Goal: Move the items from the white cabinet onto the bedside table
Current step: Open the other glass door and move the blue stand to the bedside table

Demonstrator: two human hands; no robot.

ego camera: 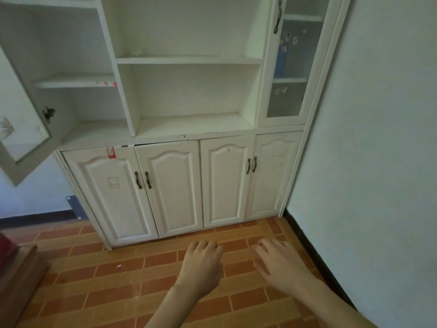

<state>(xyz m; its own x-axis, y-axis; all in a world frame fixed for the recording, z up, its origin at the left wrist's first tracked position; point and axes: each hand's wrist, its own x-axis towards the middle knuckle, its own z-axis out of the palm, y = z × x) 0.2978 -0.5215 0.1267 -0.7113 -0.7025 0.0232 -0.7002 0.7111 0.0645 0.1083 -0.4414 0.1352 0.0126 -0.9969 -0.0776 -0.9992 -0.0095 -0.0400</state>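
Neither grip holds anything: my left hand (201, 263) hangs with fingers loosely curled, my right hand (276, 263) with fingers spread and slack, both low over the tiled floor (113, 282) and well apart from the cabinet (212, 134). Little shows on the open shelves. The one loose thing I can pick out is a small white lump (137, 52) at the back left of the upper middle shelf, too small and blurred to name. I judge it light and perhaps brittle or crumpled, so I would pinch it gently from above with fingertips instead of closing a full fist round it. A blue shape (280, 65) stands behind the shut glass door (295, 98) on the right; it looks flat and stiff, like a book or a box, though the frosted pane hides most of it. That door's handle (277, 16) would need pulling before I could take the shape by its edges. A wooden counter (21, 275) at lower left may be the bedside one; I cannot tell.
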